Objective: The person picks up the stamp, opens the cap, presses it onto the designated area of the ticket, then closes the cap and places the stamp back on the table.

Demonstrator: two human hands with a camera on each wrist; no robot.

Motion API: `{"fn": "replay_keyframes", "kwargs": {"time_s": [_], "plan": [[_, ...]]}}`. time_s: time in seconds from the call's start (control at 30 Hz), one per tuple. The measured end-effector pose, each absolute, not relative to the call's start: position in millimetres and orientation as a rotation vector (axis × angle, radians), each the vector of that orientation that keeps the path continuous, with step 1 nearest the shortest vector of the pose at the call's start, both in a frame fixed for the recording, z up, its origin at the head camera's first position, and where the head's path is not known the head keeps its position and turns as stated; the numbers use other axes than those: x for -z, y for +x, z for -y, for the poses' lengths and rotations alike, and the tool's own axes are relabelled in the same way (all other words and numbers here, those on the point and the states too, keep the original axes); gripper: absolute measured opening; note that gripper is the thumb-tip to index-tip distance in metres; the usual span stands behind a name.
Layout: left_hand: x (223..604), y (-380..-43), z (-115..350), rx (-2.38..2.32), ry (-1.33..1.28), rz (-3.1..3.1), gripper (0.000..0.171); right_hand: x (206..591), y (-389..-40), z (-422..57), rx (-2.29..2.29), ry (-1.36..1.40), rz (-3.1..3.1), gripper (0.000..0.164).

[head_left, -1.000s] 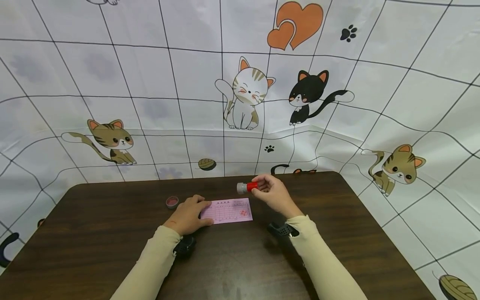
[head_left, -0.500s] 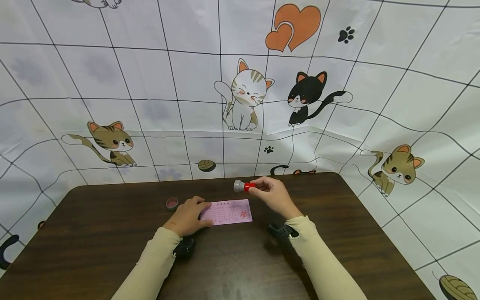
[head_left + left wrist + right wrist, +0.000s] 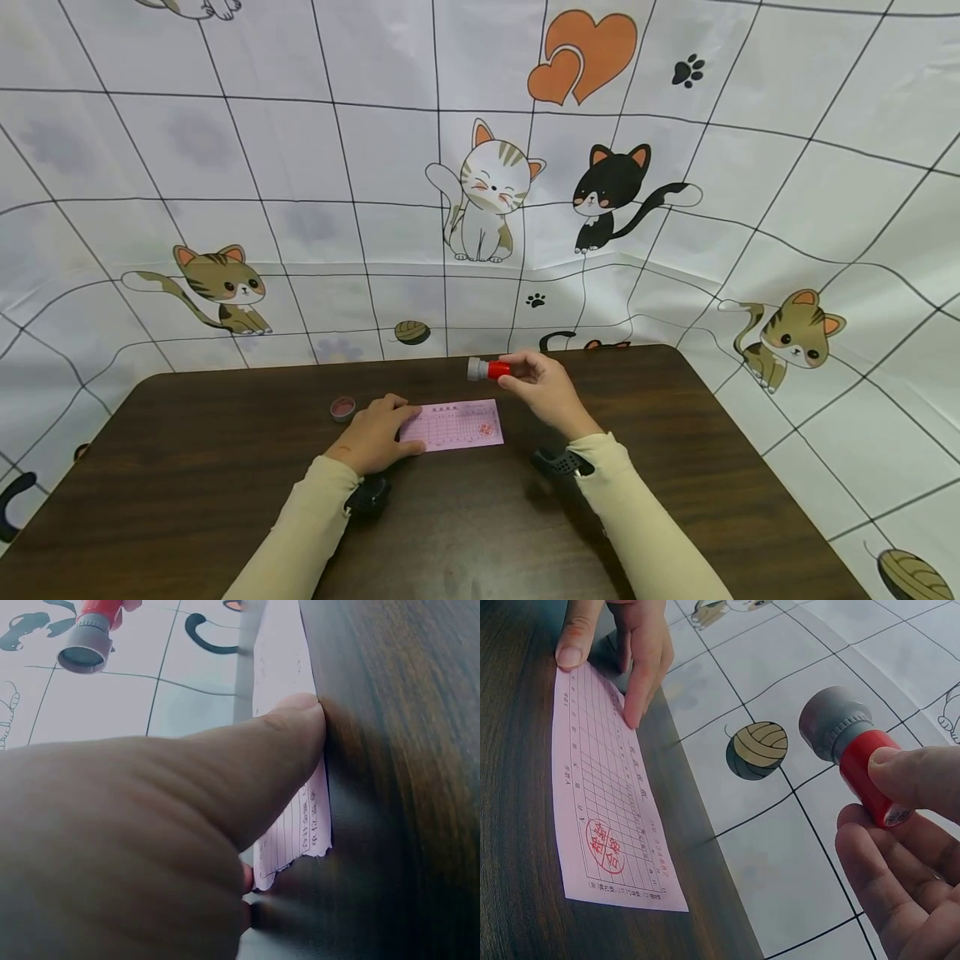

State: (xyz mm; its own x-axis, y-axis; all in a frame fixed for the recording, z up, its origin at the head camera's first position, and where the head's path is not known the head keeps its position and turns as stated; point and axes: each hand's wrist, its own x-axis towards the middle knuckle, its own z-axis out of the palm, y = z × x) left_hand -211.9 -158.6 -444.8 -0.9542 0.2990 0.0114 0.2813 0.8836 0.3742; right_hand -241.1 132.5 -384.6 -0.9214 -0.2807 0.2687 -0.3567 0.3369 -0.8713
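Observation:
A pink printed slip (image 3: 453, 425) lies flat on the dark wooden table, bearing a round red seal mark near its right end. My left hand (image 3: 377, 433) rests on the slip's left end; its thumb (image 3: 296, 724) presses near one long edge and the fingers touch the other. Between thumb and fingers, my right hand (image 3: 546, 388) pinches a stamp (image 3: 855, 750) by its red handle, raised behind the slip. The stamp's wide grey head points left. Just left of my left hand sits a small round tin of red ink paste (image 3: 342, 408).
The dark wooden table (image 3: 225, 500) ends at a white, black-lined sheet (image 3: 360, 233) with cartoon cats, which hangs behind and along the right side. Dark straps with devices are on both wrists, below the cream sleeves (image 3: 300, 517).
The stamp has shifted slightly to the left in my right hand and turned a little. My left hand and the slip stay in place; the head view has drifted slightly.

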Motion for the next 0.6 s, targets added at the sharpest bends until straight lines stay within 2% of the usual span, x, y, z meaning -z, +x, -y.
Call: {"fn": "replay_keyframes", "kwargs": {"time_s": [0.43, 0.6], "plan": [[441, -210, 160, -0.590, 0.491, -3.026, 0.060, 385, -242, -131, -1.681, 0.629, 2.478, 0.032], [437, -212, 161, -0.653, 0.517, -3.045, 0.057, 398, -253, -134, -1.674, 0.616, 2.497, 0.033]]}}
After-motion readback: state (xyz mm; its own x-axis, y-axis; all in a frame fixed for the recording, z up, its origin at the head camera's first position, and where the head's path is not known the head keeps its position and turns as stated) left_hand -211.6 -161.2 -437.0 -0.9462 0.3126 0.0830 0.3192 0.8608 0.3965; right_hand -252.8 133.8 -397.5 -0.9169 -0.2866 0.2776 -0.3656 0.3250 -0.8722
